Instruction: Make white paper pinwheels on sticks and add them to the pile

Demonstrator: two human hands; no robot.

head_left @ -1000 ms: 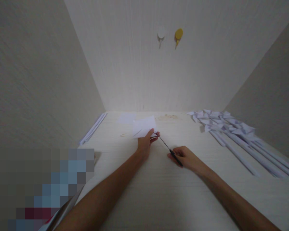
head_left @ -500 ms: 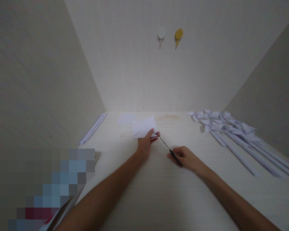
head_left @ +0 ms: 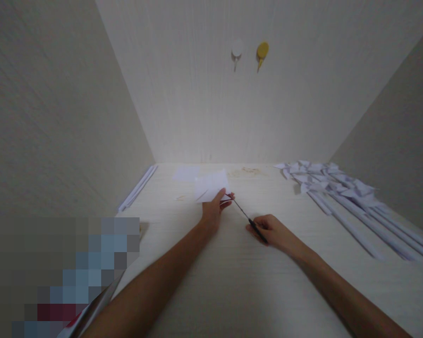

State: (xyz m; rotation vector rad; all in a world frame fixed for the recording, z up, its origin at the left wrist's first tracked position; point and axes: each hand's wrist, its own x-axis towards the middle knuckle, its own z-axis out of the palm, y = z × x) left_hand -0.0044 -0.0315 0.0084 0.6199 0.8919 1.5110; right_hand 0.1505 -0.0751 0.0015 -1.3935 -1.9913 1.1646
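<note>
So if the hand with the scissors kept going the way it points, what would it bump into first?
Most likely the white paper held up by the left hand. The right hand aims the scissors up-left, their tips already at the paper's edge, though depth is hard to judge.

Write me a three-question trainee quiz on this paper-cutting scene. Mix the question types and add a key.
1. True or false: the left hand holds a sheet of paper above the table.
2. What does the right hand hold? A) pencil B) scissors C) ruler
3. Fill in: the rolled paper tubes lie on the ___ side of the table.

Key:
1. True
2. B
3. Right
</note>
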